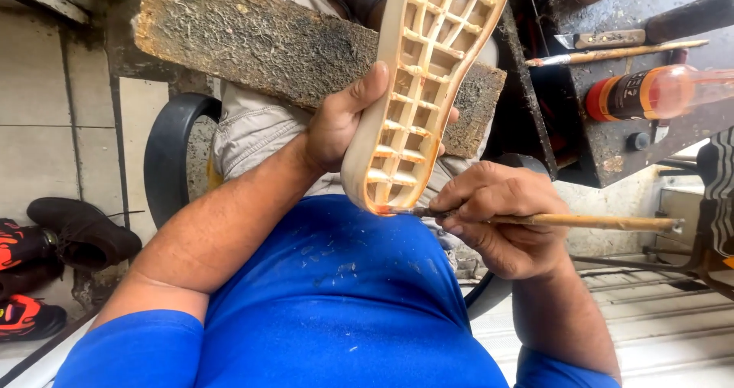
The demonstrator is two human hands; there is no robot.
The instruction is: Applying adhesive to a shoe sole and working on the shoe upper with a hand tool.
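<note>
My left hand [340, 120] grips a cream shoe sole [428, 74] from behind, its gridded inner side facing me and its heel end pointing down toward my blue shirt. My right hand [508, 220] pinches a thin wooden-handled brush [589, 221] like a pen. The brush tip touches the sole's lower heel rim, where the edge looks glossy orange. The sole's toe end runs out of the top of the view.
A worn, glue-crusted wooden board [260, 40] lies across my lap behind the sole. A dark workbench [612, 151] at the right holds an orange-and-clear bottle [650, 91], another brush and a knife. Dark shoes [76, 231] sit on the tiled floor at left, beside a black chair arm [164, 155].
</note>
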